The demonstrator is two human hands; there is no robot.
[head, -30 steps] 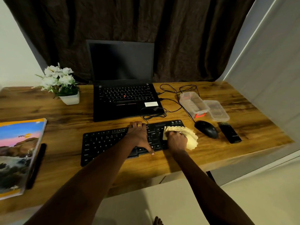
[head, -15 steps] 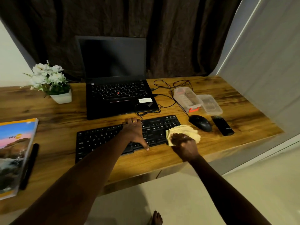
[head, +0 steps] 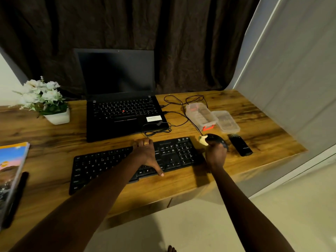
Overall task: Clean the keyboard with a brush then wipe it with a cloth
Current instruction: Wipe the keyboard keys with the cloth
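Observation:
The black keyboard [head: 101, 166] lies on the wooden desk [head: 181, 182] in front of the laptop. My left hand [head: 147, 155] lies across its middle, fingers at the back edge and thumb hooked over the front edge, holding it in place. My right hand [head: 215, 154] is just off the keyboard's right end, closed around a bunched pale yellow cloth [head: 202, 140]. Only a small fold of the cloth shows above the fist. The fist sits against the black mouse [head: 216, 138]. I cannot pick out a brush for certain.
An open black laptop [head: 120, 113] stands behind the keyboard, its cables [head: 174, 113] looping to the right. Two clear plastic boxes [head: 201, 115] and a flat black oblong object [head: 240, 147] lie at the right. A white flower pot [head: 58, 118] and a magazine [head: 11, 166] sit left.
My right hand slid with the cloth off the keyboard's right end to the mouse, and the cloth is now bunched in the fist. My left hand stayed on the keyboard.

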